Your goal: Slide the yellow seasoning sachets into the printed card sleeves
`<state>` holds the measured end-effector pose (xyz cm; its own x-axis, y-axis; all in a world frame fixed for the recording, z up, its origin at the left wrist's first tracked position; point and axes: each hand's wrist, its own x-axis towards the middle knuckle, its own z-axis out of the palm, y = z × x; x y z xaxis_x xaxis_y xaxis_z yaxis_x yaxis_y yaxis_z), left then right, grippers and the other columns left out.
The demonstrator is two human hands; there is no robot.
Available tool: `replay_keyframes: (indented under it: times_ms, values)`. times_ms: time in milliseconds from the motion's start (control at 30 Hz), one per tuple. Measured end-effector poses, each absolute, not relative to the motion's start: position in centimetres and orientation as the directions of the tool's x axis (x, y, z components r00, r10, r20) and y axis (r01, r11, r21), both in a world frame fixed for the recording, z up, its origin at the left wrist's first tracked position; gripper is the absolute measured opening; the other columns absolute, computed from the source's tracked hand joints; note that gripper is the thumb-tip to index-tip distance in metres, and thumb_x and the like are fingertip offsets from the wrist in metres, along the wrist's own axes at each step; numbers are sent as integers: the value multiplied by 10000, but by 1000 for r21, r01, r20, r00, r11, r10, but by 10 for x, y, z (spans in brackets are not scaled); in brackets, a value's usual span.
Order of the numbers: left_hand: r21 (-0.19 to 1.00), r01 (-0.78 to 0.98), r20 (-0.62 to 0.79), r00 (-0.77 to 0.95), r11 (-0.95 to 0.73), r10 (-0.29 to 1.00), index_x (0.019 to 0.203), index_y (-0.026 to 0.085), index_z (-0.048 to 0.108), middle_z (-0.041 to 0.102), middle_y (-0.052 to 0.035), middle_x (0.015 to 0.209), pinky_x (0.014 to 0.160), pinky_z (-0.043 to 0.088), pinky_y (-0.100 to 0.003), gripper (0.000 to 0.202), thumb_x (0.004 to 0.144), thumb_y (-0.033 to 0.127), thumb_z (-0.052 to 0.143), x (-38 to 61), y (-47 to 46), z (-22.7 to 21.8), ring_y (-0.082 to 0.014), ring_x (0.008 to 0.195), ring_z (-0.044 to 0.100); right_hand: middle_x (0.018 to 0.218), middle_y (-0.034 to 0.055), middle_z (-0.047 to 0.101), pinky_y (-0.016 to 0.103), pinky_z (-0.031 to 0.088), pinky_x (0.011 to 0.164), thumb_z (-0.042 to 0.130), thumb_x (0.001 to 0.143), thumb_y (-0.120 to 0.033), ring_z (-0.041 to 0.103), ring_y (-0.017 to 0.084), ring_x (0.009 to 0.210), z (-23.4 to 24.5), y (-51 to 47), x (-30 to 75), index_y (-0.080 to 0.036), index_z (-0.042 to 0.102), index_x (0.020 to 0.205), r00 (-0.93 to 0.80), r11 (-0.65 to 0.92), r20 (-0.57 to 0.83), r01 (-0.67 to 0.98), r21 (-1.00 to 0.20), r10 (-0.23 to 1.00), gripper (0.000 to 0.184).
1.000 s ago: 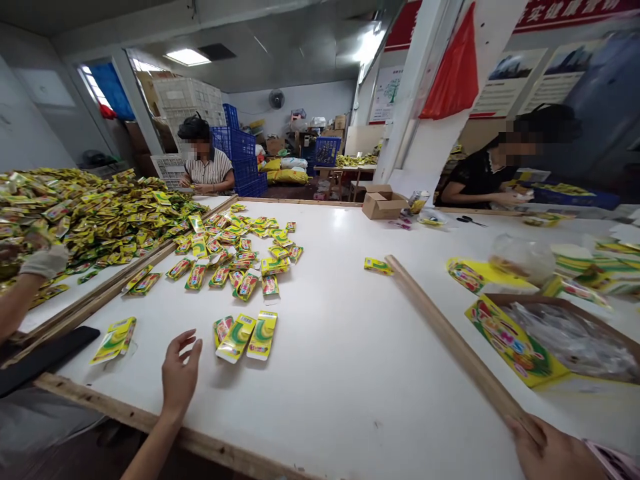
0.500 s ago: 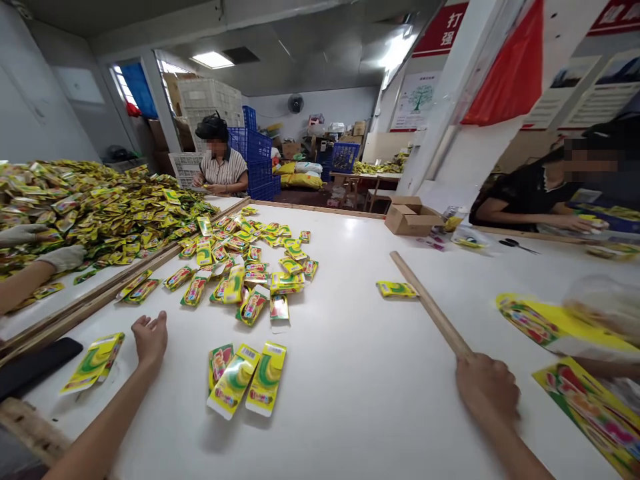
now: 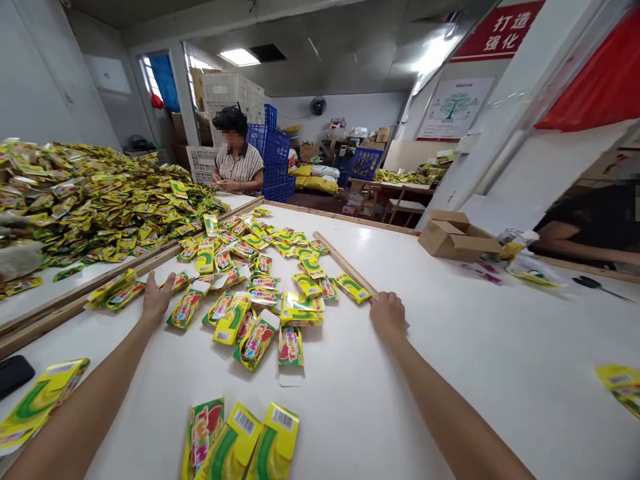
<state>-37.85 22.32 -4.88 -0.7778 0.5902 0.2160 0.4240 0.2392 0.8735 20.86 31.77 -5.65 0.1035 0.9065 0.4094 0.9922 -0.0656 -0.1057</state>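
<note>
My right hand (image 3: pixel 389 316) is wrapped round the near end of a flat wooden stick (image 3: pixel 343 259) lying slantwise on the white table. Against the stick's left side rests a small yellow candy box (image 3: pixel 353 289). My left hand (image 3: pixel 157 298), thumb and fingers apart, is low over the table beside a green and red candy box (image 3: pixel 129 295). Between my hands spreads a loose group of candy boxes, among them one with its flap up (image 3: pixel 257 341). Closer to me, a few boxes overlap, including a yellow box (image 3: pixel 277 437).
A wooden rail (image 3: pixel 55 310) separates this table from a big heap of candy packs (image 3: pixel 100 200), where a gloved hand (image 3: pixel 20 260) shows. A cardboard box (image 3: pixel 457 237) and scissors (image 3: pixel 587 283) lie to the right. A person (image 3: pixel 239 160) sits at the back; a black phone-like object (image 3: pixel 15 375) is at left.
My right hand has swept the stick left and forward, bringing the lone yellow box up to the group. My left hand has reached forward to the boxes at left. The view has shifted right-to-left.
</note>
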Motion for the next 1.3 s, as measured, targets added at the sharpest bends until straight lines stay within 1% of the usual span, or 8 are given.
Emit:
replay_keyframes:
  times_ms: [167,467,667,800,933,1067,1200,1300]
  values:
    - [896,410,162,-661,172,733,1442,180,338,444,-157,1443,1108,291,-461,730,854,583,491,-379,245,-52,-319,1303,444,1001,151,569,347,373,755,462,916,-263,511,267,936,-53,348,189,-128,576,965,-19,71,383,990,-123,924,184]
    - [956,287,84,-490,69,868,1404,196,425,417,-95,1478,1088,343,-407,712,808,561,559,-361,250,-44,-316,1320,423,932,46,596,284,375,650,516,830,-305,545,188,803,-51,326,204,-199,581,897,-113,203,391,960,-196,913,141]
    - [984,174,32,-308,23,951,1356,170,496,540,-121,1375,903,513,-381,753,746,595,619,-318,240,-41,-321,1145,583,890,29,613,272,401,620,502,797,-340,576,179,754,-47,278,227,-215,576,853,-169,273,395,936,-223,903,155]
    - [990,140,26,-199,2,980,1365,197,488,562,-115,1352,804,549,-365,757,741,602,629,-279,228,-44,-298,1025,652,876,30,616,277,428,616,488,805,-366,591,186,748,-45,229,249,-219,569,855,-182,293,401,927,-235,898,176]
    - [985,166,72,-129,-50,989,1319,166,539,533,-132,1380,927,490,-416,736,742,615,617,-244,207,-49,-335,1151,583,883,40,624,292,453,633,494,813,-392,607,200,756,-46,167,280,-219,566,873,-164,285,409,924,-256,898,197]
    - [963,226,152,-5,-147,988,1257,170,597,526,-113,1392,1111,307,-433,638,768,580,611,-205,176,-49,-318,1312,437,900,41,635,293,476,625,503,820,-426,621,203,757,-49,98,315,-226,570,891,-120,244,410,932,-267,904,222]
    - [934,276,197,130,-227,972,1256,177,594,532,-97,1388,1119,295,-443,601,800,567,575,-168,148,-45,-303,1298,452,915,40,640,289,499,626,498,831,-470,634,206,779,-52,30,352,-232,572,915,-62,196,439,944,-266,896,264]
    - [916,309,197,209,-256,958,1250,174,594,557,-96,1362,1102,330,-431,591,814,571,549,-144,134,-42,-294,1278,477,910,45,638,303,505,669,493,852,-494,637,217,815,-48,-16,380,-227,574,926,-81,204,481,956,-211,873,289]
